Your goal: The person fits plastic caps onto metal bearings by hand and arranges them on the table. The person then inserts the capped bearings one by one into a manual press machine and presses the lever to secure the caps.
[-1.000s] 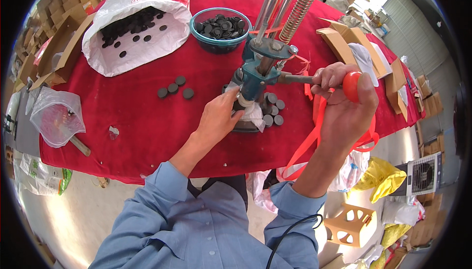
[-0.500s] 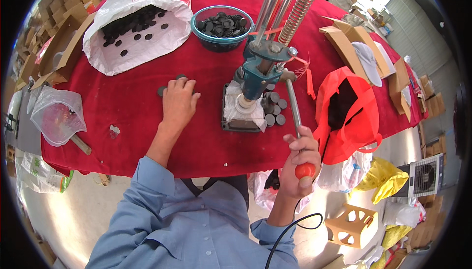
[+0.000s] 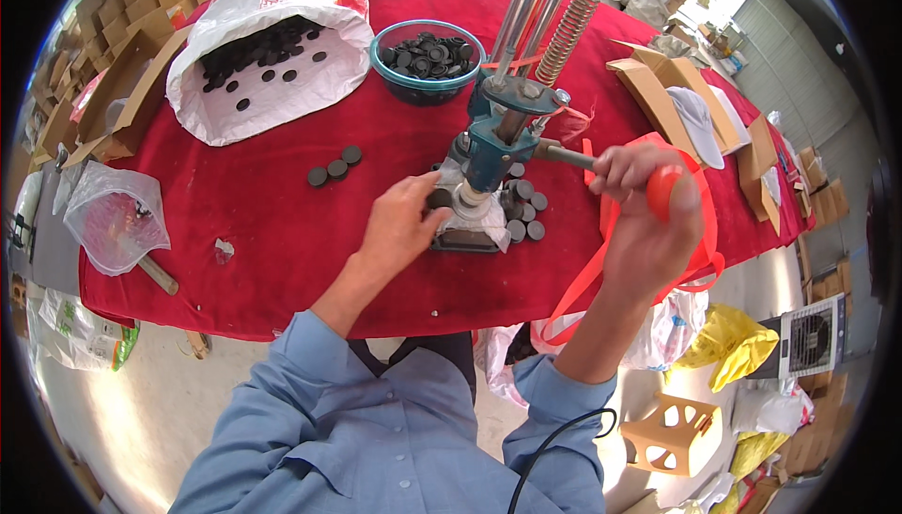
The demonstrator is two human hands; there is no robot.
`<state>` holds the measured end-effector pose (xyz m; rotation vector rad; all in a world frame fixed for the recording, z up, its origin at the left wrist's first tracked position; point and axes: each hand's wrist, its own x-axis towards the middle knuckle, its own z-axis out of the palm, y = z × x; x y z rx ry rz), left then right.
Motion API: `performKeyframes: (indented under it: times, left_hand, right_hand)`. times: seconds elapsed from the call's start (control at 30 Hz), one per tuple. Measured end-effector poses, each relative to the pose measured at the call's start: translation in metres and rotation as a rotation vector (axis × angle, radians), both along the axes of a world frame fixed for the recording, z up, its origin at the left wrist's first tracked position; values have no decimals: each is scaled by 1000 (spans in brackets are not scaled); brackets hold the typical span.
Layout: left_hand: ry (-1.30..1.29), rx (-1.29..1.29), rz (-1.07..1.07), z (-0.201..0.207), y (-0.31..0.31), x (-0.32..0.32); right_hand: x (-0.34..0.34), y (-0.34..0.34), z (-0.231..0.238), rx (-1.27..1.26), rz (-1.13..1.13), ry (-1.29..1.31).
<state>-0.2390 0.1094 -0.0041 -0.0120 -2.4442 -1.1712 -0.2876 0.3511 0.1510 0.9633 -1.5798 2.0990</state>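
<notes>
A teal hand press (image 3: pixel 498 143) with a tall spring stands on the red cloth. My left hand (image 3: pixel 396 223) is at the left of its base, pinching a small black disc (image 3: pixel 439 198) between thumb and fingers, close beside the pale ram (image 3: pixel 470 198). My right hand (image 3: pixel 655 196) is wrapped round the red knob (image 3: pixel 663 192) of the press lever (image 3: pixel 568 156), which points out to the right. Three black discs (image 3: pixel 337 169) lie left of the press. Several more black discs (image 3: pixel 519 209) are heaped against its right side.
Behind the press, a teal-rimmed bowl (image 3: pixel 428 87) is filled with black parts. A white sack (image 3: pixel 282 105) lies open at the back left, black pieces inside. Red bag (image 3: pixel 707 232) hangs at the right. A clear plastic bag (image 3: pixel 117 218) and cardboard boxes (image 3: pixel 127 105) are at the left.
My left hand has moved right from the loose discs to the press, bringing one disc. My right hand has swung the lever knob up and to the right.
</notes>
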Motion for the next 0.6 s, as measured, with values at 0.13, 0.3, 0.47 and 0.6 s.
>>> performKeyframes:
  times: [0.13, 0.3, 0.47, 0.6]
  left_hand:
    - [103, -115, -48, -8, 21, -17]
    - [-1, -87, -11, -8, 29, -24]
    - [39, -3, 14, -3, 13, -21]
    - [220, -316, 257, -6, -60, -22]
  right_hand:
    - [-6, -11, 24, 10, -52, -195]
    - [-4, -13, 22, -24, -35, -189]
    - [9, -2, -19, -54, -1, 19]
    - [54, 5, -100, 0, -32, 130]
